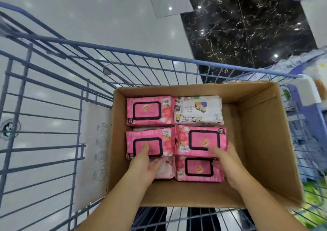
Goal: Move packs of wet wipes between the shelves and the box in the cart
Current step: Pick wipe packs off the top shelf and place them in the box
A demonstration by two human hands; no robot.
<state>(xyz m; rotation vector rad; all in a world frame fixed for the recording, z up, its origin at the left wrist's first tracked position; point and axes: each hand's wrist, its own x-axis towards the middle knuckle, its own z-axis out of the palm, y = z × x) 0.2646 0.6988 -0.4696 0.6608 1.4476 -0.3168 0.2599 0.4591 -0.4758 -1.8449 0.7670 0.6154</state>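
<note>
Hands (185, 161) on packs (175, 142), boxed (261, 133).

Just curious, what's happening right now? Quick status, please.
Left hand and right hand each on a pink pack in the box. Nothing lifted. Nothing in the way.

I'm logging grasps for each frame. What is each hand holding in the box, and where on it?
Left hand: near edge of the left pink pack, thumb on its lid. Right hand: near right corner of the right pink pack.

left hand (145, 161), right hand (228, 161), both reaching, fingers spread
</note>
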